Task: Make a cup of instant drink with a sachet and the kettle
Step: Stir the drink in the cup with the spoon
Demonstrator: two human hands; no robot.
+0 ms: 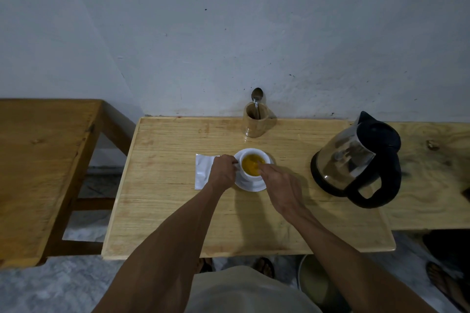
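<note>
A white cup (pixel 264 156) of yellow-orange drink (pixel 250 166) stands on a white saucer (pixel 248 185) in the middle of the light wooden table (pixel 173 211). My left hand (pixel 222 173) pinches the cup's handle on its left side. My right hand (pixel 282 185) reaches in from the right, its fingers pinched together at the cup's rim on a thin spoon that dips into the drink; the spoon is blurred and mostly hidden. A white sachet (pixel 202 170) lies flat left of the saucer, partly under my left hand. The steel and black kettle (pixel 356 157) stands to the right.
A wooden holder (pixel 254 123) with a metal spoon (pixel 257 95) in it stands at the wall behind the cup. A darker wooden bench (pixel 38 160) is to the left across a gap. Another wooden surface (pixel 432 185) adjoins on the right. Sandalled feet show below.
</note>
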